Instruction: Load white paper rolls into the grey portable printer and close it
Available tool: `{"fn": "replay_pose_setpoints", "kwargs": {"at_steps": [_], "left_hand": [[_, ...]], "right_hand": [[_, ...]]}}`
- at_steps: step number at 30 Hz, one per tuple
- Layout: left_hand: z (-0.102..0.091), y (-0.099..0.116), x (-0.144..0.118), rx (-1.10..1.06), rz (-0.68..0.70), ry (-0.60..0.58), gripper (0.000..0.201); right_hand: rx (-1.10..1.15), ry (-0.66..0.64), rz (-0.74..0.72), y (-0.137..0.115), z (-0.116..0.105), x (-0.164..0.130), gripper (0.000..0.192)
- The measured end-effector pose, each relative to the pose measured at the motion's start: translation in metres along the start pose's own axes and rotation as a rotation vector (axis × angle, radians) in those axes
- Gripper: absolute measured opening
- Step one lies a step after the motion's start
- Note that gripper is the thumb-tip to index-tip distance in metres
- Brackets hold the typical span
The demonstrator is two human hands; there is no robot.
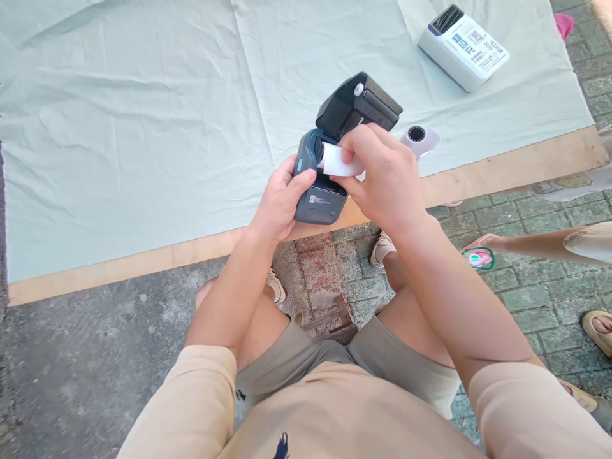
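- Two hands at work in the head view, held above the near edge of a board covered with pale green cloth (143, 127).
- Left hand (280, 204) closed around the left side of a small dark grey printer (321, 191), thumb on its front face.
- Printer lid (358, 105) swung up and back; body tilted toward the wearer.
- Right hand (385, 175) pinching a white paper roll (337, 162) at the open compartment; whether it is fully seated, cannot tell.
- White box (463, 48) lies on the cloth, far right, well apart.
- Small white round device (419, 137) sits just behind the right hand.
- Another person's leg (526, 245) at the right edge, over the paving.
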State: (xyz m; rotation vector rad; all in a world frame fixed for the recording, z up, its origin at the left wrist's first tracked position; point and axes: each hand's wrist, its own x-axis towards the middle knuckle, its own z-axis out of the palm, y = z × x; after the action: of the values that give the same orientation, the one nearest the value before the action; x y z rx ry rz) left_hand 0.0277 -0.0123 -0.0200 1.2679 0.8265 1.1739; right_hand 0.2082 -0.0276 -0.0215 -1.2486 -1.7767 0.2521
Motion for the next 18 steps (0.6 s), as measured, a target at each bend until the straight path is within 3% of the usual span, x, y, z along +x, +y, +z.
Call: {"fn": "replay_pose_setpoints", "kwargs": {"at_steps": [6, 12, 18], "left_hand": [[-0.0048, -0.0049, 0.0035, -0.028, -0.021, 0.051, 0.037], [-0.0037, -0.0075, 0.0022, -0.048, -0.023, 0.051, 0.042], [-0.0002, -0.0048, 0.0000, -0.011, -0.001, 0.039, 0.044]], "right_hand": [[-0.028, -0.011, 0.082, -0.0087, -0.0005, 0.0000, 0.012], [-0.057, 0.104, 0.011, -0.0058, 0.0007, 0.0001, 0.006], [-0.106, 0.042, 0.021, -0.0031, 0.0011, 0.0014, 0.010]]}}
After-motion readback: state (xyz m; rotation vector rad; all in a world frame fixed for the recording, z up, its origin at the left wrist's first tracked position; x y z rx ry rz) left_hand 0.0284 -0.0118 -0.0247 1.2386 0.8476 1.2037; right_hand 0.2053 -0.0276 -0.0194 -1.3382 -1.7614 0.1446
